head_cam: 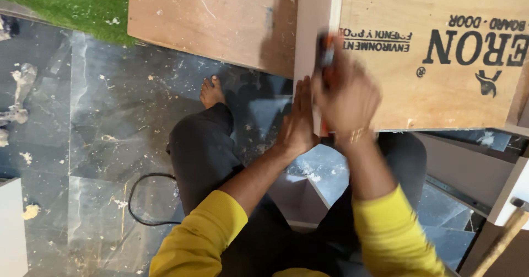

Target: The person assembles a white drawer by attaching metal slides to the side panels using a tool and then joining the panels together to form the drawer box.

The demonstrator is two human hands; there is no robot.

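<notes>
— Head view: where was the orange-and-dark tool [326, 56]?
— Held in the right hand [346, 98], its grip closed round it, blurred, against the pale board edge [311, 29].
— And the left hand [297, 124]?
— Flat and open, fingers straight, pressed to that edge. Printed plywood [441, 84] lay just beside; a bare foot [211, 91] rested on the dark floor [110, 122].

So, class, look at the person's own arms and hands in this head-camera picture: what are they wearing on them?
Both arms wear bright yellow long sleeves, pushed up so the forearms are bare. The right hand is blurred; at its wrist sits a thin gold-coloured bracelet. The left hand is bare, with no glove, ring or watch visible.
</notes>
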